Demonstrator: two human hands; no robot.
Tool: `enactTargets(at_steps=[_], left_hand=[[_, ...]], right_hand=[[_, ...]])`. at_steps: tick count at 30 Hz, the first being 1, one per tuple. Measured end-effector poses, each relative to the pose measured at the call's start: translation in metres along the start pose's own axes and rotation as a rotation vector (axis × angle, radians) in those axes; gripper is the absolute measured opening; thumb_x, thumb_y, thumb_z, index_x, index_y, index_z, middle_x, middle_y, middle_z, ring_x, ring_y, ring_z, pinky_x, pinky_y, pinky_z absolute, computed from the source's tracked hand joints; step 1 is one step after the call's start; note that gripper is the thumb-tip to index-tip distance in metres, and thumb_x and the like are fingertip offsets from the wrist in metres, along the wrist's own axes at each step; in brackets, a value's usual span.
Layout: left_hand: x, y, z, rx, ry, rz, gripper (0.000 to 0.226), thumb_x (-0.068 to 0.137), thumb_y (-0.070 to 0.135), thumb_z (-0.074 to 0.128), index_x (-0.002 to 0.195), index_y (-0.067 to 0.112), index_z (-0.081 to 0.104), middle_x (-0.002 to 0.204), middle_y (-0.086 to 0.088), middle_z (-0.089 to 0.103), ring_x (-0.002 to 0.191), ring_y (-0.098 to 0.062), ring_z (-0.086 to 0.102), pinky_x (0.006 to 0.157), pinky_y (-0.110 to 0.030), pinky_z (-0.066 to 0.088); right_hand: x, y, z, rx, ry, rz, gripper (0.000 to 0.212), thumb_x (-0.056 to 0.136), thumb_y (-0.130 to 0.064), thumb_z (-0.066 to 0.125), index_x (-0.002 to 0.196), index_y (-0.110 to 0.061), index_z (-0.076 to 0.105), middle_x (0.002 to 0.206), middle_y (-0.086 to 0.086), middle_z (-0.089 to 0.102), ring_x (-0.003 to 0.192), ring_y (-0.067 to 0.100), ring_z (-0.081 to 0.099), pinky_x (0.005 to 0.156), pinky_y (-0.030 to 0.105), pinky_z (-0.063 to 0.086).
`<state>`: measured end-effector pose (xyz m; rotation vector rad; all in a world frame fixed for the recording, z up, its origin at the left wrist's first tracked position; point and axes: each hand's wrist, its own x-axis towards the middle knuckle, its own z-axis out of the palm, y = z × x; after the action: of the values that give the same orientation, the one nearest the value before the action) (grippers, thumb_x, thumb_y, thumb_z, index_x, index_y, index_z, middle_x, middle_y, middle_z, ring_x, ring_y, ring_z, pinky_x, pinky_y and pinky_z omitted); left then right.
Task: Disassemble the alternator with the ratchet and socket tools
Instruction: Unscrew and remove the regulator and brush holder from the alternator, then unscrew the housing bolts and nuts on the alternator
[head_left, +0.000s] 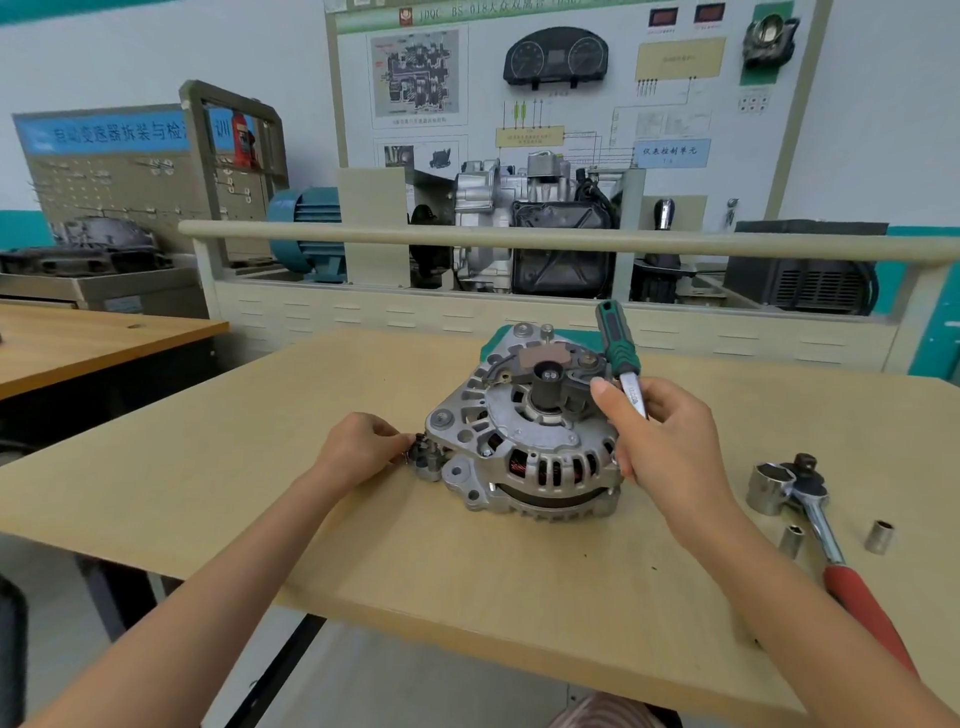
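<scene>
Aluminium is what I worry about first: the ribbed grey cast-aluminium alternator sits unclamped near the middle of the pale wooden tabletop, rear face up, copper windings showing through its slots. My right hand has its fingers curled round the steel shaft of the green-and-black-handled ratchet, with the handle pointing up and away from me; the working end is hidden behind my fingers, so I cannot tell whether it is seated on a fastener. My left hand pinches a small dark metal part at the alternator's left lug, fingertips closed on it. I judge the main risk to be the housing turning or sliding on the smooth wood if I pull hard, since only a light pinch steadies it. A poorly seated tool could slip and round a bolt head or gouge the brown plastic regulator cover. The pinched piece could drop and roll off the near edge. To my right lie the red-handled chrome ratchet with a large chrome socket touching its head, and two small loose chrome sockets, which a careless forearm could sweep off.
</scene>
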<state>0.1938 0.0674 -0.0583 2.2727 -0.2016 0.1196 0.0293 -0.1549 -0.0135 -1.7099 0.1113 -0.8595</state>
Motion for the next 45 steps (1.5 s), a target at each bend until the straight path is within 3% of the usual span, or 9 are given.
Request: enactTargets(at_steps=[7, 10, 13, 17, 23, 26, 32, 40, 45], left_hand=[[-0.011, 0.015, -0.008, 0.094, 0.173, 0.091, 0.024, 0.092, 0.027, 0.053, 0.102, 0.008, 0.064, 0.093, -0.01, 0.069, 0.086, -0.024, 0.059, 0.074, -0.031, 0.045], [-0.025, 0.05, -0.018, -0.211, 0.347, 0.289, 0.026, 0.094, 0.03, 0.05, 0.11, 0.013, 0.061, 0.096, 0.0, 0.066, 0.087, -0.016, 0.061, 0.075, -0.028, 0.043], [-0.041, 0.091, -0.03, -0.521, 0.056, 0.448, 0.044, 0.088, 0.051, 0.051, 0.124, 0.025, 0.053, 0.109, 0.015, 0.062, 0.092, 0.003, 0.061, 0.078, -0.018, 0.047], [-0.047, 0.123, -0.038, -0.314, -0.339, 0.563, 0.078, 0.067, 0.062, 0.065, 0.137, 0.042, 0.036, 0.119, 0.029, 0.048, 0.106, 0.014, 0.049, 0.081, -0.009, 0.04], [-0.044, 0.126, -0.043, -0.301, -0.245, 0.603, 0.066, 0.074, 0.026, 0.075, 0.134, 0.022, 0.048, 0.111, 0.021, 0.058, 0.092, 0.018, 0.056, 0.075, 0.0, 0.042], [-0.047, 0.112, -0.05, -0.322, -0.075, 0.546, 0.056, 0.076, 0.034, 0.072, 0.127, 0.026, 0.05, 0.105, 0.021, 0.057, 0.088, 0.017, 0.055, 0.069, -0.001, 0.042], [-0.039, 0.044, -0.054, -0.228, 0.297, 0.054, 0.065, 0.083, 0.044, 0.064, 0.132, 0.007, 0.042, 0.12, -0.01, 0.055, 0.104, -0.025, 0.055, 0.08, -0.032, 0.043], [-0.026, -0.013, -0.005, 0.389, 0.284, -0.216, 0.065, 0.081, 0.062, 0.053, 0.117, 0.009, 0.046, 0.123, -0.017, 0.051, 0.116, -0.035, 0.047, 0.098, -0.042, 0.033], [-0.02, -0.012, 0.008, 0.412, 0.252, -0.206, 0.068, 0.088, 0.066, 0.03, 0.125, 0.012, 0.045, 0.128, -0.019, 0.045, 0.122, -0.035, 0.038, 0.101, -0.041, 0.026]], right_hand=[[0.004, -0.009, -0.001, 0.04, 0.031, -0.009, 0.028, 0.089, -0.032, 0.06, 0.076, -0.008, 0.055, 0.044, -0.01, 0.044, 0.032, 0.004, 0.038, 0.033, 0.015, 0.029], [0.01, -0.014, -0.003, 0.065, 0.021, -0.032, 0.026, 0.091, -0.028, 0.059, 0.08, -0.004, 0.054, 0.047, -0.008, 0.043, 0.033, 0.005, 0.038, 0.034, 0.015, 0.029], [0.015, -0.02, -0.002, 0.053, -0.017, -0.062, 0.021, 0.092, -0.025, 0.057, 0.078, -0.01, 0.053, 0.047, -0.008, 0.043, 0.033, 0.005, 0.037, 0.034, 0.015, 0.028], [0.023, -0.029, 0.001, 0.015, -0.143, -0.101, 0.016, 0.094, -0.024, 0.054, 0.081, -0.015, 0.053, 0.042, -0.012, 0.041, 0.032, 0.002, 0.036, 0.035, 0.014, 0.029], [0.031, -0.037, 0.014, -0.03, -0.205, -0.129, 0.021, 0.092, -0.032, 0.056, 0.079, -0.016, 0.055, 0.055, 0.0, 0.045, 0.034, 0.003, 0.038, 0.037, 0.014, 0.031], [0.032, -0.033, 0.019, -0.002, -0.156, -0.111, 0.03, 0.094, -0.033, 0.053, 0.079, -0.008, 0.06, 0.063, 0.0, 0.051, 0.034, 0.004, 0.038, 0.037, 0.015, 0.031], [0.027, -0.018, 0.018, 0.14, -0.05, -0.042, 0.026, 0.098, -0.022, 0.046, 0.09, -0.003, 0.061, 0.068, -0.001, 0.051, 0.032, 0.004, 0.036, 0.035, 0.016, 0.03], [0.023, -0.017, 0.019, 0.13, -0.032, -0.045, 0.025, 0.098, -0.02, 0.047, 0.091, -0.002, 0.062, 0.065, -0.003, 0.052, 0.032, 0.003, 0.036, 0.035, 0.015, 0.031], [0.022, -0.015, 0.018, 0.145, -0.027, -0.048, 0.025, 0.097, -0.02, 0.048, 0.088, -0.003, 0.063, 0.061, -0.005, 0.052, 0.032, 0.004, 0.036, 0.035, 0.016, 0.031]])
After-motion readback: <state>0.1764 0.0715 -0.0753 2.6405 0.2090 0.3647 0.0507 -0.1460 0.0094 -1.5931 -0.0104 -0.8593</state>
